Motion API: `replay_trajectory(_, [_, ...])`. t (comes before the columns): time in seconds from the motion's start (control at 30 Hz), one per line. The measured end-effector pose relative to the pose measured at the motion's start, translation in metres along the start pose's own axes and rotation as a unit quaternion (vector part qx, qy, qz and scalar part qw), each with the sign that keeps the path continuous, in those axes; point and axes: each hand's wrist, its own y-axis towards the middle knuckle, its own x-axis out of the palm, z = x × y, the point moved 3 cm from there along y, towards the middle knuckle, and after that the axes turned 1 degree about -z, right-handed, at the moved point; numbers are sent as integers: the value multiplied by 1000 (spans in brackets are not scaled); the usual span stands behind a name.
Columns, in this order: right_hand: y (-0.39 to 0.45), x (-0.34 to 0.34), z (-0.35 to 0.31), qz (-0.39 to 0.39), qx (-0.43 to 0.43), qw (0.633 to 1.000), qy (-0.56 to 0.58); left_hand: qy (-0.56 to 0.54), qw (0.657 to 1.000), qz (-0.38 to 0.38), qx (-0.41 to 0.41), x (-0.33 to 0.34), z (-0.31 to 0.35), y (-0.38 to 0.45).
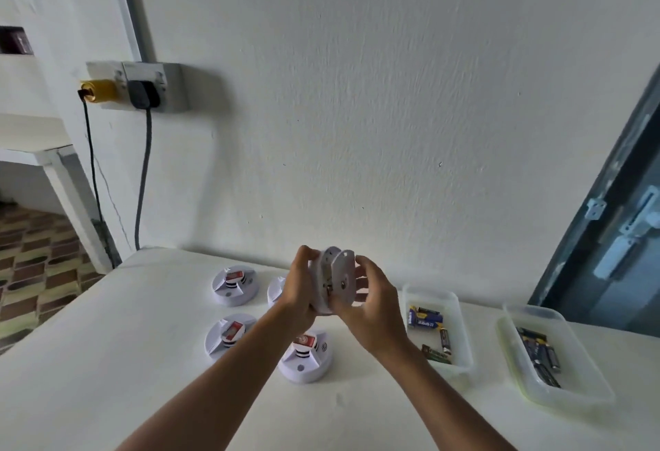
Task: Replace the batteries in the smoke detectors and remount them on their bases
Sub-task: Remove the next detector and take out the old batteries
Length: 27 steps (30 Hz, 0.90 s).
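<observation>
A smoke detector (323,284) is held on edge in the air above the bench (107,361), its round body gripped by the left hand (298,295), while the right hand (371,304) holds the flat round base (344,281) just beside it. The two discs stand face to face, nearly upright, close at the bottom and slightly parted at the top, so their shared axis runs roughly left to right between the palms. The left fingers (306,257) curl over the detector's rim; the right fingers (362,268) wrap behind the base plate. Whatever comes next, whether parting them or seating them together, appears to turn on keeping the two faces parallel and turning one against the other about that axis.

Four more detectors sit on the bench below the hands: one far left (234,284), one partly hidden behind the left wrist (276,290), one near left (228,336) and one near centre (305,356). Three carry a red-and-white label on top; its writing is too small to read.

To the right, a clear tray (460,343) holds batteries (425,318) in blue and gold wrappers; the print cannot be made out. A second clear tray (585,386), farther right, holds darker batteries (539,354). On the wall at left, a socket (143,75) carries two plugs.
</observation>
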Motion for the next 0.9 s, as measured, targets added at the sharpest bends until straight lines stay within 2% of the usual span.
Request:
replay_trajectory(0.07, [2, 3, 4, 75, 65, 991, 91, -20, 999, 21, -14, -11, 3, -1])
replay_trajectory(0.13, [7, 4, 14, 115, 136, 978, 112, -38, 998, 45, -23, -23, 8, -3])
replay_trajectory(0.17, [10, 6, 24, 105, 161, 978, 76, -47, 997, 51, -26, -29, 10, -3])
replay_trajectory(0.23, [18, 17, 44, 24, 185, 980, -73, -63, 996, 58, -24, -43, 14, -2])
replay_trajectory(0.33, [20, 38, 74, -106, 193, 934, -281, -80, 994, 71, -24, -66, 19, -1])
replay_trajectory(0.53, [17, 60, 98, -147, 155, 859, -465, -90, 994, 62, -6, -89, 25, 4])
replay_trajectory(0.6, [18, 61, 95, -139, 141, 874, -444, -88, 995, 54, -12, -87, 23, 8])
replay_trajectory(0.63, [19, 61, 89, -122, 138, 897, -402, -88, 995, 53, -15, -85, 21, 10])
replay_trajectory(0.73, [25, 45, 65, -52, 160, 973, -160, -103, 993, 51, -23, -68, 11, 17])
replay_trajectory(0.8, [24, 29, 46, -39, 162, 986, -25, -106, 993, 38, -19, -47, 2, 21])
replay_trajectory(0.9, [15, -6, 32, -42, 148, 988, 11, -122, 992, 3, -16, -4, -10, 18])
